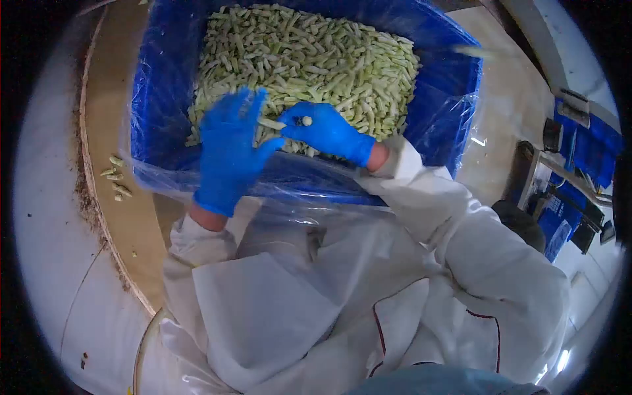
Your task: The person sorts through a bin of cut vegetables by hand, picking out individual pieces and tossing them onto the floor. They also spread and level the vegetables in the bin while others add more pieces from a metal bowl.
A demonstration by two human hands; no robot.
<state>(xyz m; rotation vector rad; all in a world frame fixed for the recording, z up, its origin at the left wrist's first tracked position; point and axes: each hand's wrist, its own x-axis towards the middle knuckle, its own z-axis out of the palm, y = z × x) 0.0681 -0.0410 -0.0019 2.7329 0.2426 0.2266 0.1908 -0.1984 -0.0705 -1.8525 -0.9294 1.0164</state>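
Note:
A heap of pale green vegetable pieces, cut into short sticks, fills much of a blue crate lined with clear plastic film. My right hand, in a blue glove, is closed above the near part of the heap. One pale green vegetable stick juts left from its fingertips, and a pale round end with a dark spot shows at its fingers. Also gloved in blue, my left hand is open, fingers spread and slightly blurred, just left of that stick. Nothing shows in its grasp.
Several loose green pieces lie on the tan surface left of the crate. Clear film hangs over the crate's near rim. Blue bins and dark equipment stand at the right.

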